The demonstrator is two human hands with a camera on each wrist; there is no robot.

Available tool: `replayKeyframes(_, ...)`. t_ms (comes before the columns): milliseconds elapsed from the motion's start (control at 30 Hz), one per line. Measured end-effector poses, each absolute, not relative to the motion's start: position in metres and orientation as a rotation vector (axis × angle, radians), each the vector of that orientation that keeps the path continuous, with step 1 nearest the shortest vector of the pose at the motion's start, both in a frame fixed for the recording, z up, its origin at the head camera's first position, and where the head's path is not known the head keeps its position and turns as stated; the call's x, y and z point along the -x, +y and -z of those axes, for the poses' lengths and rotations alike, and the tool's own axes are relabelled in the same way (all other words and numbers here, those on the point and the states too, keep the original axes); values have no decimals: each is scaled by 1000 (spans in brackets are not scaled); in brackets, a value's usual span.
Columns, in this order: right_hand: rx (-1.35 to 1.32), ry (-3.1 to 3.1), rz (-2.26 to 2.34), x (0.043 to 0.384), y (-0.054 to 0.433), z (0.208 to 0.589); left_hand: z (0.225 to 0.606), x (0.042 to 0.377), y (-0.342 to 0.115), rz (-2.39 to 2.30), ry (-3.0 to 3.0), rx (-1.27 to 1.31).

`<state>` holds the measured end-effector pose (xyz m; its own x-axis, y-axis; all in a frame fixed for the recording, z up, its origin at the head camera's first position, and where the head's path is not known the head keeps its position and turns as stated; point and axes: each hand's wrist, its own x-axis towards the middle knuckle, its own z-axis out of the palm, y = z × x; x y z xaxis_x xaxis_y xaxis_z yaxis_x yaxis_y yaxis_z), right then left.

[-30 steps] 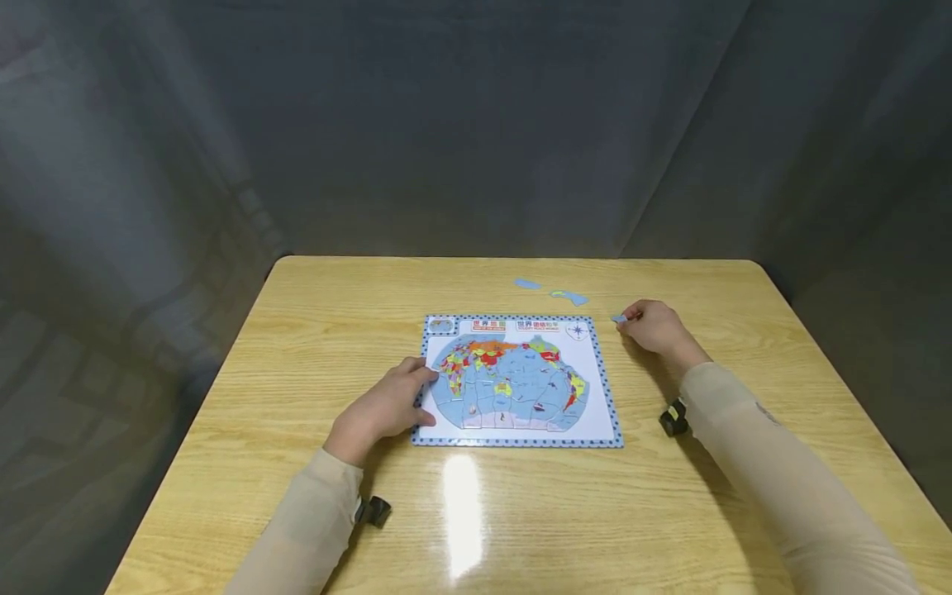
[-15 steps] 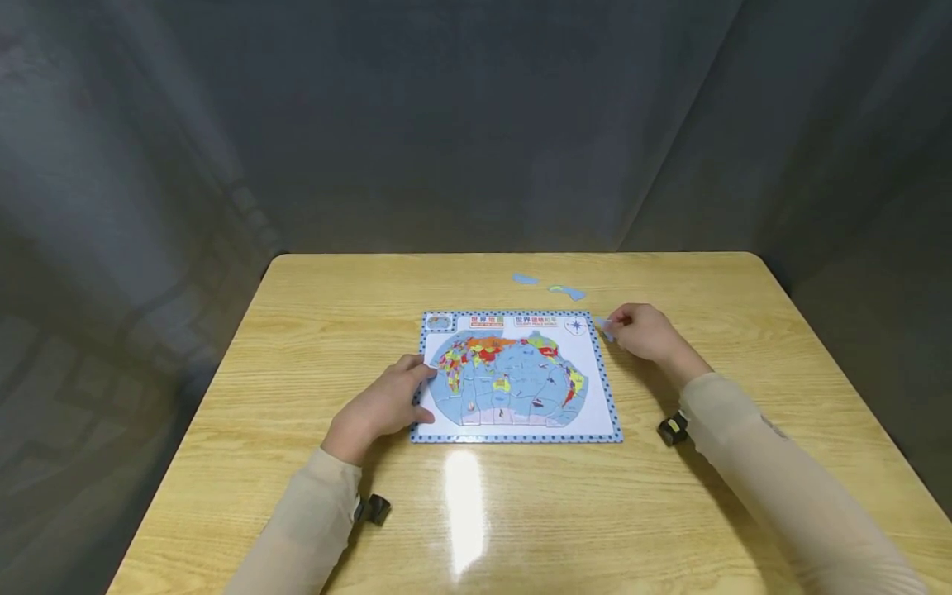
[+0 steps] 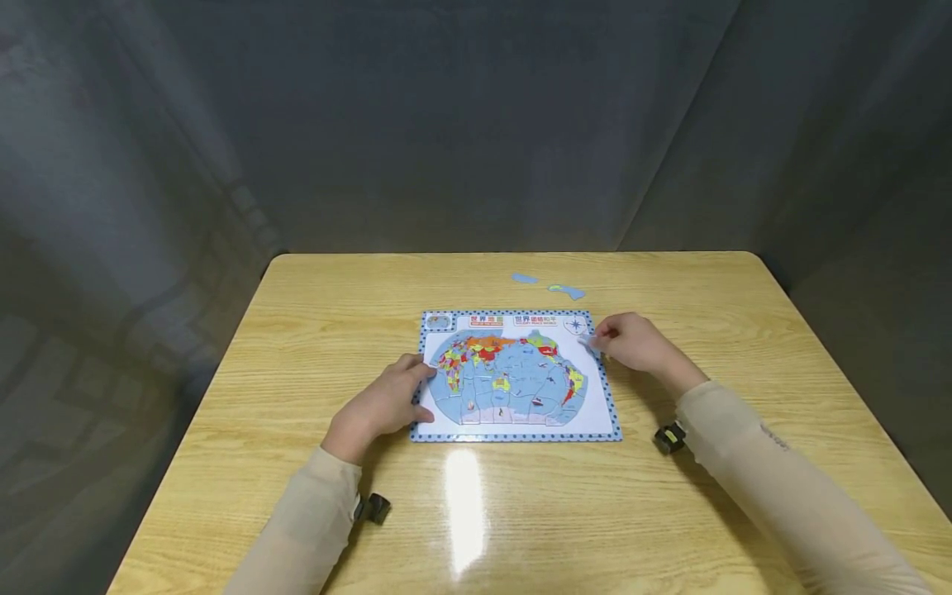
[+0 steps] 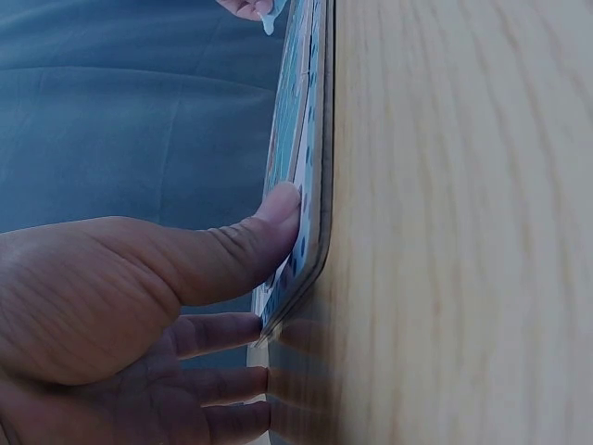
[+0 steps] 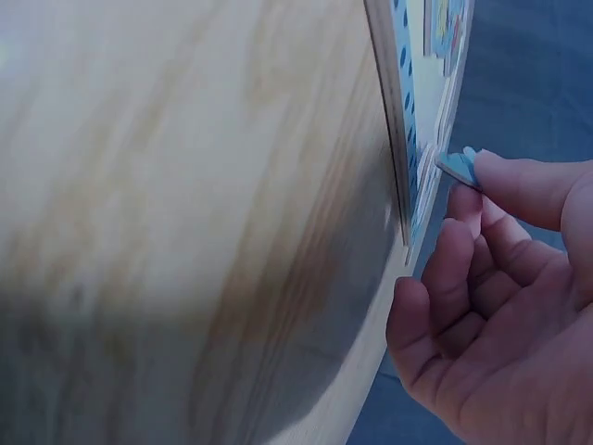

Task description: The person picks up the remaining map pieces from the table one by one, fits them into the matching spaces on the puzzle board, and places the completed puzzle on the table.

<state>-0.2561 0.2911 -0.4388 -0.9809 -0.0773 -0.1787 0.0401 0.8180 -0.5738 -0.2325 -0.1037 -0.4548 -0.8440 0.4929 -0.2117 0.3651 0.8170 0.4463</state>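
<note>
A world-map jigsaw puzzle lies on a white board (image 3: 599,409) with a dotted blue border, most of its map filled with pieces. My left hand (image 3: 381,405) rests at the board's left edge. In the left wrist view its thumb (image 4: 278,202) lies on the border, while the other fingers extend past the corner. Over the board's upper right, near the printed compass, my right hand (image 3: 635,340) pinches a small blue puzzle piece (image 5: 458,169) between thumb and fingertips. That piece is tilted and partly covered by the fingers.
Beyond the board's top edge lie two loose pieces, a plain blue piece (image 3: 524,278) and a blue piece with a green patch (image 3: 567,292). The wooden table (image 3: 335,306) ends in front of a dark curtain (image 3: 476,124).
My right hand has moved left with the puzzle piece, from the table beside the board to over its upper right corner. The piece has turned in the fingers. My left hand stays in place.
</note>
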Motion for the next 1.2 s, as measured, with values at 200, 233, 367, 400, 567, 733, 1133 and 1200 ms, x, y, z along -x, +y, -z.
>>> replayKeyframes(200,87,2786,880,252,283,441,454,232,-103,-568,2678,-650)
replayKeyframes(233,100,2778,883,252,282,442,454,232,-103,-566,2678,-650)
replayKeyframes(367,124,2757,892,251,279,445,453,232,-103,-557,2680,-653)
replayKeyframes(400,126,2753,894,251,279,446,453,232,-103,-558,2681,-652)
replayKeyframes(567,108,2751,897,250,278,448,452,233,-103,-563,2684,-661)
replayKeyframes(733,92,2748,896,249,278,450,452,233,-103,-566,2682,-674)
replayKeyframes(1133,129,2732,889,247,276,449,455,235,-104,-567,2687,-670)
replayKeyframes(1200,130,2728,885,246,275,449,455,234,-104,-571,2685,-665)
